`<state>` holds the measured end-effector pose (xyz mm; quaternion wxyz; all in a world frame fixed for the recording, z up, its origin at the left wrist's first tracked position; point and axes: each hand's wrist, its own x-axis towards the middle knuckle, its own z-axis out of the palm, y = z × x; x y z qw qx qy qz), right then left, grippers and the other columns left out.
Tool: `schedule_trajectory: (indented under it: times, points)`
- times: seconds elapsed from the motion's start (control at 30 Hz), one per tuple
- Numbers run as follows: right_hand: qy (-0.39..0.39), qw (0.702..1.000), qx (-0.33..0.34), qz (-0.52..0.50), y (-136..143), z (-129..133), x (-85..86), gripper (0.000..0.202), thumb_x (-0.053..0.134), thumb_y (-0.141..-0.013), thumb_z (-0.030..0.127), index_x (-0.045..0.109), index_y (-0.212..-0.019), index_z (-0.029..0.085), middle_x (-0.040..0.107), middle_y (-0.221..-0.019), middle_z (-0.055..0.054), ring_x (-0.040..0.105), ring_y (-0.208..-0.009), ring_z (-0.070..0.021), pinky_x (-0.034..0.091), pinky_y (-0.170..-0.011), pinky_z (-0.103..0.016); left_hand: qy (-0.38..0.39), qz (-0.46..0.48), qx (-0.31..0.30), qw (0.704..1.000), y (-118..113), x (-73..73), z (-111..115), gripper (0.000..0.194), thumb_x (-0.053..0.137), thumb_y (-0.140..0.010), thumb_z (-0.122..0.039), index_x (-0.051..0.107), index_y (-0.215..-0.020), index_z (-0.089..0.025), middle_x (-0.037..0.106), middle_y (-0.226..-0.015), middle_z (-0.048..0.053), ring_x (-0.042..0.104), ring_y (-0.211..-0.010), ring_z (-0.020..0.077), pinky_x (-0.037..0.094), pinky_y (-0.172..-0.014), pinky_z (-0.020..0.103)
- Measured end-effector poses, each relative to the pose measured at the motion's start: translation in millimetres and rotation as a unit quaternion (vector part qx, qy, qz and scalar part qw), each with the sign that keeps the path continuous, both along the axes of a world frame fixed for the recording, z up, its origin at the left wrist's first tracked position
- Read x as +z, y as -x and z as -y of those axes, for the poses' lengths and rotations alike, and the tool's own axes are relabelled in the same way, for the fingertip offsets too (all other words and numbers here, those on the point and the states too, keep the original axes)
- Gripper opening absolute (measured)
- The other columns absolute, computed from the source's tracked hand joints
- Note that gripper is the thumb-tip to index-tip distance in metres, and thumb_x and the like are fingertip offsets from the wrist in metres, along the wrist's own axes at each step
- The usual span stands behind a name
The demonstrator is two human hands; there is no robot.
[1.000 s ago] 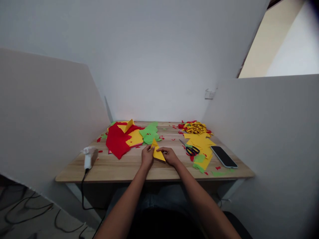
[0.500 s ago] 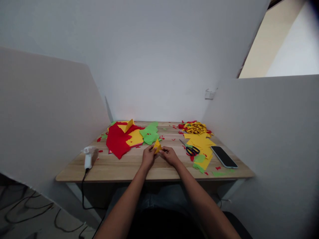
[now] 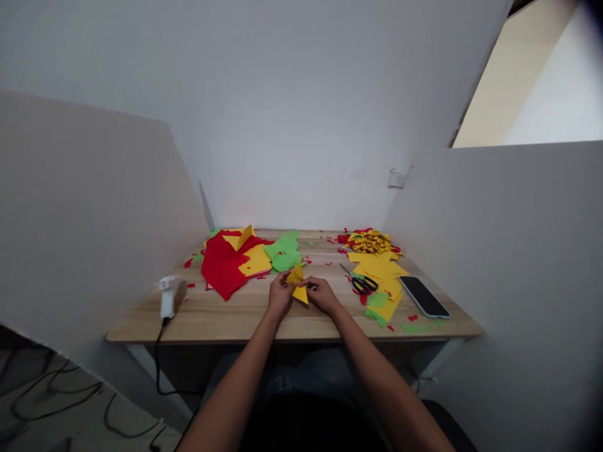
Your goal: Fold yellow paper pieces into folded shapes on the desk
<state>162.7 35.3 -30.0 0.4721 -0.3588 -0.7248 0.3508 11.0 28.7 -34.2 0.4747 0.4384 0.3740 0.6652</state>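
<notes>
A folded yellow paper piece (image 3: 301,294) is held between my two hands above the front middle of the table. My left hand (image 3: 279,294) pinches its left side, and my right hand (image 3: 321,294) grips its right edge with the fingertips. One pointed part of the paper stands up above the fingers, another points down toward the table's front. Behind my left hand lies green paper (image 3: 284,250). To the right of my right hand rest scissors (image 3: 362,284) with dark handles, their blades pointing to the back left.
Red paper (image 3: 223,267) and yellow sheets lie at the left, near a white glue gun (image 3: 166,300) with a black cord. On the right are folded yellow pieces (image 3: 370,241), yellow sheets (image 3: 380,269), scraps and a phone (image 3: 424,297). Partitions flank the table (image 3: 211,326).
The yellow paper between my hands has opened out, and a pointed flap now extends down toward the front of the table. Both hands have barely moved.
</notes>
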Motion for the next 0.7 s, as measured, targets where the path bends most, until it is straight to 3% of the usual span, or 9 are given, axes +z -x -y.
schedule_trajectory:
  times: [0.43,0.7]
  points:
    - [0.014,1.0,0.006,-0.002,-1.1,-1.5,-2.4,0.024,0.056,-0.07,0.023,0.074,-0.085,0.017,0.07,-0.079,-0.003,0.055,-0.066,-0.0141,0.043,-0.064,-0.025,0.02,0.003,-0.027,0.999,-0.5,8.9,6.3,0.047,0.077,-0.06,-0.032,0.062,-0.099,-0.011,0.073,-0.092,0.013,0.07,-0.077,0.0227,0.052,-0.07,0.032]
    - [0.012,1.0,0.004,-0.001,-1.5,-2.7,-2.1,0.023,0.057,-0.07,0.023,0.074,-0.083,0.016,0.07,-0.079,-0.004,0.055,-0.066,-0.014,0.043,-0.063,-0.025,0.011,0.019,-0.037,0.999,-1.1,2.3,3.3,0.047,0.077,-0.059,-0.03,0.062,-0.099,-0.01,0.073,-0.091,0.013,0.069,-0.076,0.0224,0.052,-0.071,0.032]
